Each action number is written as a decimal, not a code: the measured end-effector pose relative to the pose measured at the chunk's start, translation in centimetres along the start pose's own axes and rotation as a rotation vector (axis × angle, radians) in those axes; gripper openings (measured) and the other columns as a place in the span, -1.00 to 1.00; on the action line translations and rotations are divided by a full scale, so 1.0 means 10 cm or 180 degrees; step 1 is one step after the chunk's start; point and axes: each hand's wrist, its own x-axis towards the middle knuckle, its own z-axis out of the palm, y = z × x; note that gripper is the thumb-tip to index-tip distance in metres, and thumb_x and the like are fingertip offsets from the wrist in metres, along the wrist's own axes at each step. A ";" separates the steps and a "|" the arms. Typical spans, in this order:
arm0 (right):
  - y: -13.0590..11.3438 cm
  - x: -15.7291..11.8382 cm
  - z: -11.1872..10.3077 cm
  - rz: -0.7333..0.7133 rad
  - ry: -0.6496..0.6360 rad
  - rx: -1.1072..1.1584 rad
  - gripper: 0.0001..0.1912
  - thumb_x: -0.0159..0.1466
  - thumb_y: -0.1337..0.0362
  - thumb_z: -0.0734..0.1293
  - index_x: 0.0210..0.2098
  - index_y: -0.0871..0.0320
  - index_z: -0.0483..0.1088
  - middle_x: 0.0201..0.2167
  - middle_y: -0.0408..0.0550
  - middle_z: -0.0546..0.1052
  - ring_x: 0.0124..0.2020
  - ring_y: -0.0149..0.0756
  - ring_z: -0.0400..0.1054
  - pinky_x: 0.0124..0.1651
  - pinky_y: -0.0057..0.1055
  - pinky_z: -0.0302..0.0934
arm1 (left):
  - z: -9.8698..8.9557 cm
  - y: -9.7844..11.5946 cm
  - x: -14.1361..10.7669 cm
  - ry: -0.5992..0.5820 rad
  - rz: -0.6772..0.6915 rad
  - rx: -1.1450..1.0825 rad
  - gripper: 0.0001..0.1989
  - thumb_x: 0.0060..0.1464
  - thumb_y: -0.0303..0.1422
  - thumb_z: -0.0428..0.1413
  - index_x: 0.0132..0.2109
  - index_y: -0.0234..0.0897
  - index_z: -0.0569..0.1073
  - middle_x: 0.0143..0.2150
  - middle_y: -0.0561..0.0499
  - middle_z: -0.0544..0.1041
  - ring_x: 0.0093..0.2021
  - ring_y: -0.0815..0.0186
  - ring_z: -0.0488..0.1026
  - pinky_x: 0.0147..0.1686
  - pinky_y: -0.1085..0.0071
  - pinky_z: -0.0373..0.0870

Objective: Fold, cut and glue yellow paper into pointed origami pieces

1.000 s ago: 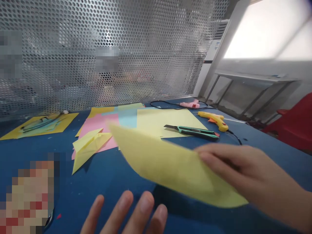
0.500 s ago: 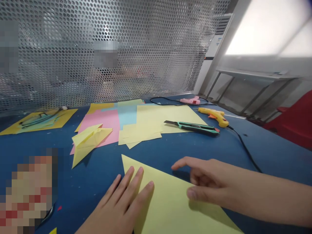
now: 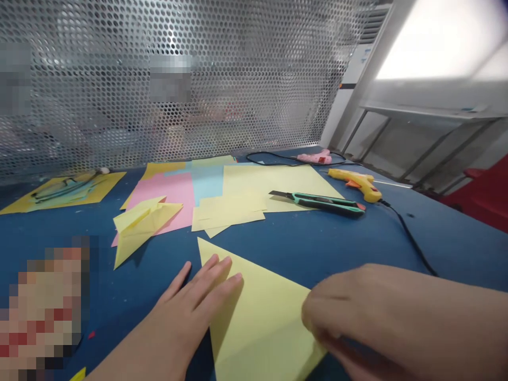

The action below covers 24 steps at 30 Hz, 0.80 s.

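Note:
A pale yellow sheet of paper (image 3: 257, 312) lies on the blue table in front of me, one corner pointing away from me. My left hand (image 3: 182, 307) rests flat across its left edge, fingers stretched out. At the sheet's right edge my right hand (image 3: 349, 312) is closed with its fingers curled down on the paper; the fingertips are partly hidden beneath the hand. A folded yellow paper plane (image 3: 145, 225) sits beyond my left hand. Farther right, a green and black utility knife (image 3: 323, 202) with its blade out lies on a large pale yellow sheet (image 3: 286, 182).
Pink paper (image 3: 174, 193), blue paper (image 3: 208, 182) and small yellow pieces (image 3: 230, 211) lie farther back. A yellow glue gun (image 3: 357, 182) trails a black cord; a pink glue gun (image 3: 315, 157) is behind it. A perforated metal screen (image 3: 238, 79) borders the table's far side.
My right hand has moved down and closed at the sheet's right edge, where its index finger was stretched out before. The left hand stays on the paper. The view has shifted slightly.

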 end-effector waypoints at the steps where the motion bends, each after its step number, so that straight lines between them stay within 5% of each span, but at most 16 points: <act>1: 0.03 0.04 -0.04 -0.0046 -0.0385 0.0290 -0.85 0.24 0.37 0.23 -0.43 0.02 0.32 -0.59 -0.27 0.48 -0.62 -0.46 0.35 -0.60 -0.55 0.13 | 0.00 -0.01 0.01 -0.0014 0.0003 -0.0088 -0.36 0.21 0.13 -0.13 0.26 -0.11 0.31 0.28 -0.03 0.38 0.33 0.08 0.21 0.26 0.08 0.15; 6: 0.28 0.26 0.02 0.0093 -0.0721 0.0867 -0.84 0.36 0.34 0.16 -0.31 0.13 0.34 -0.50 -0.19 0.46 -0.53 -0.43 0.29 -0.49 -0.52 0.11 | -0.03 -0.07 0.05 0.0021 0.0095 -0.0154 -0.57 0.31 -0.04 -0.17 0.15 -0.09 0.35 0.25 0.07 0.41 0.23 0.26 0.37 0.24 0.27 0.23; 11: 0.43 0.25 0.36 -0.0021 0.0182 0.1333 -0.77 0.34 0.40 0.15 -0.10 0.20 0.39 -0.39 -0.10 0.50 -0.44 -0.42 0.32 -0.37 -0.52 0.18 | -0.11 -0.09 0.10 0.0180 0.0302 0.0384 -0.61 0.26 -0.13 0.01 0.17 -0.13 0.31 0.10 0.10 0.54 0.00 0.24 0.56 -0.04 0.33 0.52; 14: 0.44 0.22 0.42 -0.0258 0.0445 0.1537 -0.75 0.36 0.43 0.15 -0.08 0.21 0.41 -0.26 -0.01 0.53 -0.32 -0.42 0.38 -0.29 -0.53 0.23 | -0.14 -0.10 0.10 0.0104 0.0086 0.0422 -0.63 0.29 -0.10 -0.03 0.15 -0.09 0.32 0.06 0.10 0.57 -0.05 0.20 0.59 -0.17 0.28 0.59; 18: 0.49 0.25 0.39 -0.0296 0.0481 0.2131 -0.84 0.33 0.28 0.35 -0.15 0.21 0.51 -0.24 -0.01 0.51 -0.26 -0.40 0.41 -0.24 -0.53 0.27 | -0.13 -0.15 0.05 0.0044 -0.0551 0.0330 -0.61 0.29 0.02 -0.08 0.15 0.04 0.31 0.11 0.13 0.54 0.07 0.10 0.52 -0.10 0.07 0.58; 24: 0.61 0.25 0.41 -0.0384 0.0177 0.2419 -0.86 0.27 0.33 0.41 -0.18 0.16 0.60 -0.02 0.04 0.42 -0.19 -0.43 0.39 -0.19 -0.56 0.30 | -0.13 -0.18 0.03 -0.0071 -0.0935 0.0013 -0.59 0.28 0.03 -0.08 0.14 -0.03 0.29 0.05 0.01 0.55 -0.01 0.13 0.57 -0.15 0.27 0.57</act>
